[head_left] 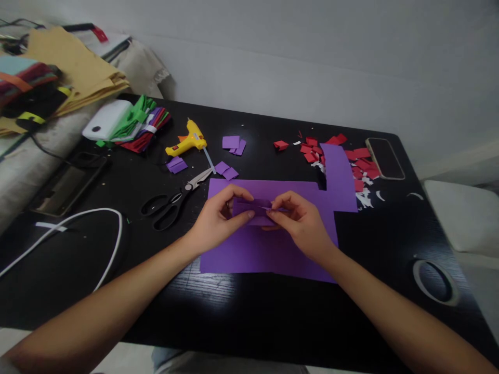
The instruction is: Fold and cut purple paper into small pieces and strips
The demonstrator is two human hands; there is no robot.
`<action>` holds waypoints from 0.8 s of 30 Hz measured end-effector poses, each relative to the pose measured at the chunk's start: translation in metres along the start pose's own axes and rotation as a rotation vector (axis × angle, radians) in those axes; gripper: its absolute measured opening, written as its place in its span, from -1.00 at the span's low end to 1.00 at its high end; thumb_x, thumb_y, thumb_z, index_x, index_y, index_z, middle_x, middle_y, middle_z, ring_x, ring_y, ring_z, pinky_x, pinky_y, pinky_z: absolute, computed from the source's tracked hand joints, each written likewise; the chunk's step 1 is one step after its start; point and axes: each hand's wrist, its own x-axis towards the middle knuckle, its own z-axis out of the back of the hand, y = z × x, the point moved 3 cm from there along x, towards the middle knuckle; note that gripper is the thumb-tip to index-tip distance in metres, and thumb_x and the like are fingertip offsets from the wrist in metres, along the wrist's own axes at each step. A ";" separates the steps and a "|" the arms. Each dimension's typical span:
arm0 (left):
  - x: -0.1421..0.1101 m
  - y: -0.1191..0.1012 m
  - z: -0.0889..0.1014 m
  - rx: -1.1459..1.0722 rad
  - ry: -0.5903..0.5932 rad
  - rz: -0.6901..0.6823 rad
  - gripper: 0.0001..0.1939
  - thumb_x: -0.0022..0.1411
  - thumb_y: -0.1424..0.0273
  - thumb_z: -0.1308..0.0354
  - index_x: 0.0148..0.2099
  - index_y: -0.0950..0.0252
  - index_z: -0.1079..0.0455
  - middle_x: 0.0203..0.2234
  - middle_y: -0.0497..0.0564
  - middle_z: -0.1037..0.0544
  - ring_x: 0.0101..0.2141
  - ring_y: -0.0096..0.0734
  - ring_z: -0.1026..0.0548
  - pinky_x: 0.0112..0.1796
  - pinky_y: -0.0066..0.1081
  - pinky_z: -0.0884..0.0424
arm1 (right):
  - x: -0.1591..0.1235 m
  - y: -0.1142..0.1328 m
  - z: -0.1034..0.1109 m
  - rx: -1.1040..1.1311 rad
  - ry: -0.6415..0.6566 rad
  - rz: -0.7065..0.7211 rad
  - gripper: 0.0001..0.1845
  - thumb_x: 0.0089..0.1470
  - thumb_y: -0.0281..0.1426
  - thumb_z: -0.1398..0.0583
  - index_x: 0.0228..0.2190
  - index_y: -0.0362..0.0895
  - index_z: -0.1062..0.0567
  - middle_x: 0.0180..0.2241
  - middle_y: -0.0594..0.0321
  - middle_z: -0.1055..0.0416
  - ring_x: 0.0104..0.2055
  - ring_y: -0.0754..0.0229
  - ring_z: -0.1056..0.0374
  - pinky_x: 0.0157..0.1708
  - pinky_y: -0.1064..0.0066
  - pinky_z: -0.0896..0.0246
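Between my two hands is a small folded piece of purple paper (253, 209), raised over a large purple sheet (237, 252) that lies on the black table. My left hand (220, 213) pinches its left end, with the thumb in front and the fingers behind. At its right end, the thumb and fingertips of my right hand (298, 218) are closed on the paper's edge. Part of the piece is hidden by my fingers. Left of the sheet lie scissors (177, 200) with black handles. Small purple paper pieces (231, 142) rest beyond it.
A yellow glue gun (189, 139) stands behind the scissors. Red paper scraps (362, 165) and a purple strip (338, 174) lie at right, near a phone (385, 158) and a tape roll (435, 280). A white cable (118, 228) curves at left beside bundled coloured paper (142, 124).
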 end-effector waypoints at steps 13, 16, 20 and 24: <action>-0.001 -0.005 0.001 -0.118 0.063 0.026 -0.86 0.36 0.42 -0.24 -0.11 0.23 -0.62 -0.22 0.01 -0.66 -0.44 -0.50 -0.58 -0.42 -0.50 -0.57 | -0.002 0.004 0.002 0.009 -0.042 0.035 -0.90 0.06 -0.31 -0.40 -0.35 -0.05 -0.62 -0.31 0.27 -0.46 -0.26 0.20 -0.46 -0.21 0.21 -0.64; -0.001 -0.009 0.002 -0.129 0.071 -0.005 -0.83 0.37 0.44 -0.19 -0.12 0.23 -0.64 -0.19 0.06 -0.64 -0.32 -0.40 -0.62 -0.38 -0.46 -0.60 | -0.003 0.005 0.002 0.020 -0.038 0.021 -0.87 0.09 -0.27 -0.37 -0.33 -0.05 -0.63 -0.27 0.25 -0.50 -0.23 0.16 -0.49 -0.23 0.20 -0.63; -0.001 -0.014 0.004 -0.082 0.103 -0.038 -0.80 0.34 0.46 -0.16 -0.10 0.25 -0.62 -0.14 0.11 -0.63 -0.28 -0.35 -0.61 -0.37 -0.41 -0.60 | -0.004 0.009 0.002 -0.125 -0.073 0.087 -0.82 0.09 -0.24 -0.39 -0.31 -0.07 -0.60 -0.29 0.22 -0.56 -0.25 0.14 -0.53 -0.21 0.21 -0.60; -0.005 -0.017 0.004 0.087 0.098 -0.142 -0.90 0.28 0.42 -0.25 -0.15 0.25 -0.56 -0.16 0.10 -0.62 -0.15 -0.25 -0.59 -0.22 -0.33 -0.57 | -0.007 0.012 0.001 -0.209 -0.148 0.180 -0.70 0.02 -0.26 -0.46 -0.27 -0.04 -0.51 -0.31 0.27 -0.57 -0.29 0.18 -0.55 -0.21 0.29 -0.56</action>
